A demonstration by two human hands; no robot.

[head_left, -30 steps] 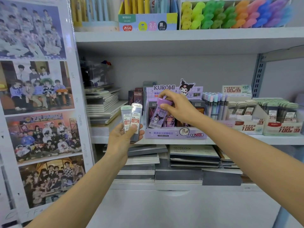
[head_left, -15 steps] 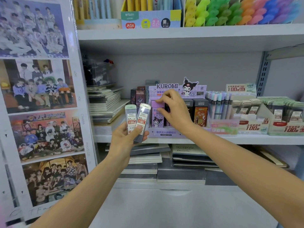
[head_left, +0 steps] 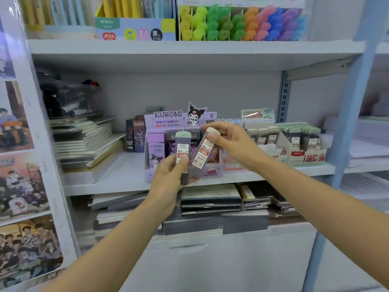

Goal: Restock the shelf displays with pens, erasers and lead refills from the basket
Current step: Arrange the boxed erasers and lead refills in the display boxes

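Head view: the left hand [head_left: 166, 182] grips a clear green-capped 0.7 lead refill tube [head_left: 182, 150] before the purple cardboard Kuromi display box [head_left: 168, 116]. The right hand [head_left: 231, 142] pinches the cream-capped clear 0.5 tube [head_left: 203, 152] beside it. Pulling one free could loosen and drop the other.

The Kuromi display box [head_left: 160, 123] stands on the middle shelf [head_left: 126, 178]. A notebook stack [head_left: 84, 144] lies at its 9 o'clock, refill trays [head_left: 303, 150] at 3, pen boxes [head_left: 134, 28] above at 12, and more notebooks [head_left: 210, 197] below at 6. Before it, the left hand [head_left: 168, 182] holds the 0.7 case [head_left: 182, 150]. At that case's 3 o'clock is the 0.5 case [head_left: 203, 152], pinched by the right hand [head_left: 229, 142].
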